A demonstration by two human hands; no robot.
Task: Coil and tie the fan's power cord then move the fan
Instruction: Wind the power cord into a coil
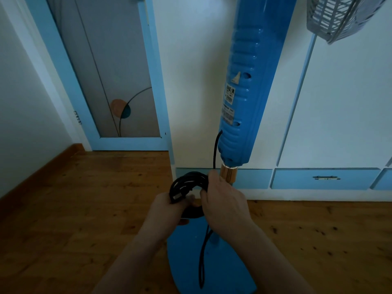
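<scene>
A blue standing fan (244,92) rises in front of me, with its grey grille (339,15) at the top right and its blue base (214,262) on the floor under my arms. The black power cord (188,181) is gathered into a coil between my hands. My left hand (167,209) grips the coil's lower left side, where the plug shows. My right hand (224,198) holds the coil's right side, fingers curled round it. One strand runs up from the coil to the fan column. A loose loop hangs down over the base.
White and blue cupboards with a drawer handle (326,177) stand right behind the fan. A blue-framed door with frosted glass (110,81) is at the back left. Wooden floor (84,209) spreads to the left and right of the base.
</scene>
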